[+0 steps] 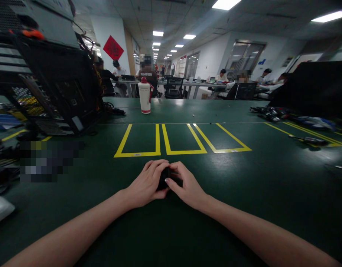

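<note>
Between my two hands, low over the dark green table, is a small black object; its kind does not show. My left hand wraps around its left side, fingers over the far edge and thumb at the near side. From the right, my right hand pinches the same object with thumb and fingers. Much of the object is hidden by my fingers. Just beyond my hands, yellow tape outlines mark three sections on the table.
A white bottle with a red lid stands further back. To the left is an opened black computer case with cables near it. Tools and cables lie at right. A white item sits at the left edge. Several people work at tables behind.
</note>
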A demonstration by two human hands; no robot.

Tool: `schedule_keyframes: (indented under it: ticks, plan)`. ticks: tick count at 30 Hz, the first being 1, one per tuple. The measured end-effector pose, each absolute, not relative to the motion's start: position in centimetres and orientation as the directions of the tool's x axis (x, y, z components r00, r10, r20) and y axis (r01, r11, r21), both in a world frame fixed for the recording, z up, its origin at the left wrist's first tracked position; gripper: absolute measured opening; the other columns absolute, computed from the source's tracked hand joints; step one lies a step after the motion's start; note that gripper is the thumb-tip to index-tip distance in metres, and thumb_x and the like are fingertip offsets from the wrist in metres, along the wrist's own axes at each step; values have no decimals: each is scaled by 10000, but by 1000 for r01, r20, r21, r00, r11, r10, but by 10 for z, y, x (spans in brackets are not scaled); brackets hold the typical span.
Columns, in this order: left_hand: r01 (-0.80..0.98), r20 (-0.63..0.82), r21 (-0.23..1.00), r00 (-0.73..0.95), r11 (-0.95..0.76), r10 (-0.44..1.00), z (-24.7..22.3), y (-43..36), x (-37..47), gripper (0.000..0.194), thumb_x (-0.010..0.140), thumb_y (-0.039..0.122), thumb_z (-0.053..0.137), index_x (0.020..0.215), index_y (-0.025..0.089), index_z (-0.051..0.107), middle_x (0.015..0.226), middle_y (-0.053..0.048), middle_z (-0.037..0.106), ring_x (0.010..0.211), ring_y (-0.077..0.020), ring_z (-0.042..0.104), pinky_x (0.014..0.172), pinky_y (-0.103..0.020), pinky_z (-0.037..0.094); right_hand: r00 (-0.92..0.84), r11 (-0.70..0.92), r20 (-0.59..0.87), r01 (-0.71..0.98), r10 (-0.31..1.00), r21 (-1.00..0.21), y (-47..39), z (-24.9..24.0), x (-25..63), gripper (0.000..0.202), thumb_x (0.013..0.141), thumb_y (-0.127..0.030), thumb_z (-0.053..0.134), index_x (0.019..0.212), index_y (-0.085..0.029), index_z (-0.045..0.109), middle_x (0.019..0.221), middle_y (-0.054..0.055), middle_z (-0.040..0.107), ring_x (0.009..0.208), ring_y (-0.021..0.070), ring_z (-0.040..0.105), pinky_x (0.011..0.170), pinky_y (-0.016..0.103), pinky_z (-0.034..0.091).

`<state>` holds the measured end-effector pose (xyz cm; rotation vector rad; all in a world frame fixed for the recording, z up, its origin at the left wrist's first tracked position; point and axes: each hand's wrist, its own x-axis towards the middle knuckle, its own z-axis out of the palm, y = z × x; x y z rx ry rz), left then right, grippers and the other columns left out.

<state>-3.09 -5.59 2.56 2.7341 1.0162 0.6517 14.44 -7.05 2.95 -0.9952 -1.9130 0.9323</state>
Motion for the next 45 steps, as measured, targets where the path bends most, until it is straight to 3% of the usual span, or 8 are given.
schedule_keyframes:
  ticks: [11,17,32,39,45]
  plan:
    - [597,323,282,678,-751,660,26,-56,-31,641,750,318,550,1260,170,191,1267,-115,352,1171,-258,340,990,-466,280,-395,448,323,283,860,-848,-72,29,145,213,769,-165,511,973,-207,465,990,33,484,929,156,516,859,361,476]
    - [594,324,305,670,-745,667,27,-56,-31,630,754,319,547,1259,188,195,1269,-103,350,1170,-261,344,986,-475,287,-386,434,306,309,870,-846,-74,31,145,331,770,-171,507,1086,-210,417,1055,54,476,989,175,501,889,390,454]
    - [590,343,279,676,-757,653,26,-56,-31,624,758,320,548,1255,168,201,1258,-109,359,1170,-252,335,995,-457,275,-400,411,274,312,875,-857,-70,29,145,209,806,-227,480,1011,-201,448,962,37,509,900,159,530,844,377,468]
    - [601,316,289,675,-745,667,27,-56,-31,636,763,323,545,1267,166,191,1274,-106,338,1175,-242,322,1006,-439,264,-384,405,276,311,881,-860,-71,26,144,318,792,-210,499,1098,-202,411,1045,52,495,976,162,512,890,360,445]
    - [607,305,300,670,-736,677,27,-56,-32,637,759,338,547,1264,174,197,1272,-99,337,1171,-250,323,994,-450,280,-401,426,275,357,874,-831,-69,28,146,271,793,-231,497,1056,-193,442,1008,53,499,921,166,515,840,367,464]
